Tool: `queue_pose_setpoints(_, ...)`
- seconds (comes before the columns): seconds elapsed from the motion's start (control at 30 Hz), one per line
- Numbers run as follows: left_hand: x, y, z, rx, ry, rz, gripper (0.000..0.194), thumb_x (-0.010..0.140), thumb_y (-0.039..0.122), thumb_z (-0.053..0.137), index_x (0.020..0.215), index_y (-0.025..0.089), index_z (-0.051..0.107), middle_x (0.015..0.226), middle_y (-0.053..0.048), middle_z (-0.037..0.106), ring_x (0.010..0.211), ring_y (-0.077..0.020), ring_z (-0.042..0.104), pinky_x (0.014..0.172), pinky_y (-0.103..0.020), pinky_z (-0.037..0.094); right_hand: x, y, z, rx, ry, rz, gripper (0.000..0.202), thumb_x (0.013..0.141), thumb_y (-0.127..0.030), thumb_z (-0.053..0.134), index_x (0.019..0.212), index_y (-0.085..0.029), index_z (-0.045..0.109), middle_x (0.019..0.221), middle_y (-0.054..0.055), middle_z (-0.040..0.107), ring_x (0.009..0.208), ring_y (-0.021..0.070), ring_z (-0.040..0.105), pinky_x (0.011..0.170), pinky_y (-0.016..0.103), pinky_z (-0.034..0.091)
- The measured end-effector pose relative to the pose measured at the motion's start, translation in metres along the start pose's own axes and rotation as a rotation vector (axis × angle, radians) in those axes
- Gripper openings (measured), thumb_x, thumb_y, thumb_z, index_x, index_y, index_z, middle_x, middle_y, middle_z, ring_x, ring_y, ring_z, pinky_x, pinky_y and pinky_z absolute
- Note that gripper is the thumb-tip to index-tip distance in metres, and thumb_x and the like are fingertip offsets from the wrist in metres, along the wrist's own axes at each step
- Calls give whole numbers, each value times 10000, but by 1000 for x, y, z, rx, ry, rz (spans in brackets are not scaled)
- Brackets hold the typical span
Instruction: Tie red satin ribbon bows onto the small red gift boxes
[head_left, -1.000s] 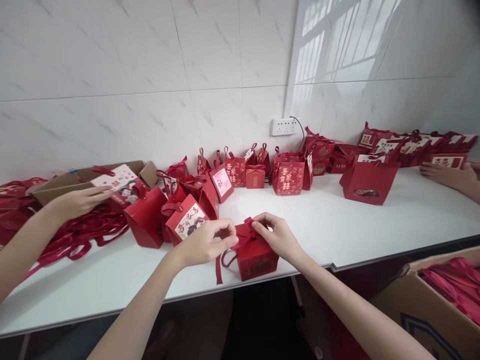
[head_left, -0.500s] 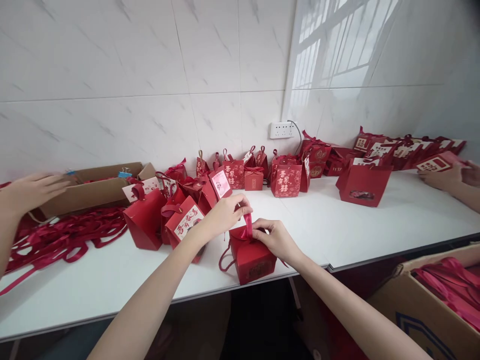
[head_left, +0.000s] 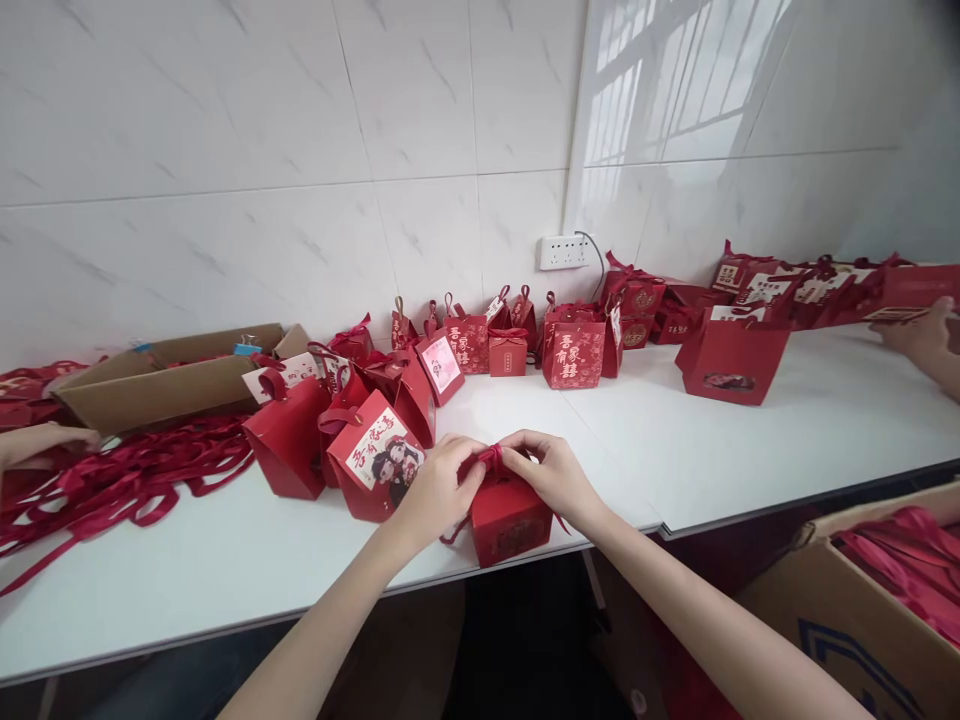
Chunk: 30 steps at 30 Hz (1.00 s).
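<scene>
A small red gift box (head_left: 511, 520) stands near the front edge of the white table, with a dark red ribbon (head_left: 491, 458) gathered at its top. My left hand (head_left: 446, 490) pinches the ribbon from the left, fingers closed. From the right, my right hand (head_left: 553, 480) pinches the same ribbon between thumb and fingers. The two hands nearly meet above the box, and the fingers partly cover the knot. Just left of my left hand stands a red box with a printed couple (head_left: 382, 455) on its front.
Loose ribbons (head_left: 142, 475) lie at left before an open cardboard tray (head_left: 165, 390). A co-worker's hand (head_left: 49, 440) is among them. Another person's hand (head_left: 926, 340) holds a red box at right. Red gift boxes (head_left: 574, 355) line the wall. A carton (head_left: 795, 590) stands lower right.
My left hand has come down from above the box to the ribbon's knot, beside my right hand. The co-worker's hand at left has dropped towards the ribbons; the one at right has shifted with its box.
</scene>
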<state>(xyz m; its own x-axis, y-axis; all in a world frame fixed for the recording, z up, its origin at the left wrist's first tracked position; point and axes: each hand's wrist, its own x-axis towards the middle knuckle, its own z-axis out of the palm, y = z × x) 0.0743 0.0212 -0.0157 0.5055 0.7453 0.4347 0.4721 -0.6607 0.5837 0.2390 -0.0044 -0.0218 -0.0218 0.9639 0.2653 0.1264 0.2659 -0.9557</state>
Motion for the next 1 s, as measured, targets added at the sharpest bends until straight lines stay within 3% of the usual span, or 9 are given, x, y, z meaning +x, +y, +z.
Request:
queue_pose_setpoints(0.17,-2,8,1,-114,-29,7,182,822,171,466,896,186,632,1004,-68,630,1008,-191,555,924,-341,442,-2,-2,1,-39,33,-18,182,756,-316,556,736,-160,647,737,28,671,696,153,589,686,284,465)
queue_pose_setpoints(0.37,3,10,3,-287,-73,-159,296,864,386,469,893,190,689,1111,-63,620,1039,-192,564,959,-333,426,-2,-2,-1,-74,42,-34,178,765,-319,551,729,-166,634,721,21,660,682,148,575,669,280,458)
queue_pose_setpoints(0.67,6,2,8,-581,-145,-256,302,835,327,485,675,184,697,1166,-39,601,1063,-201,564,972,-313,417,3,-8,-14,-154,-144,-42,132,798,-254,519,745,-179,613,748,15,660,741,160,605,747,299,456)
queue_pose_setpoints(0.87,4,5,7,-571,-92,-297,300,819,341,484,634,181,657,1227,-39,586,1092,-210,551,985,-329,417,-6,-10,-18,-369,33,-201,103,839,-279,521,795,-200,570,855,36,635,809,175,593,753,310,447)
queue_pose_setpoints(1.0,1,3,7,-533,-74,-308,312,810,348,487,573,181,602,1217,-41,599,1117,-218,540,1002,-343,404,-21,-12,-20,-563,40,-298,149,828,-310,591,726,-206,622,833,45,613,816,192,585,819,379,410)
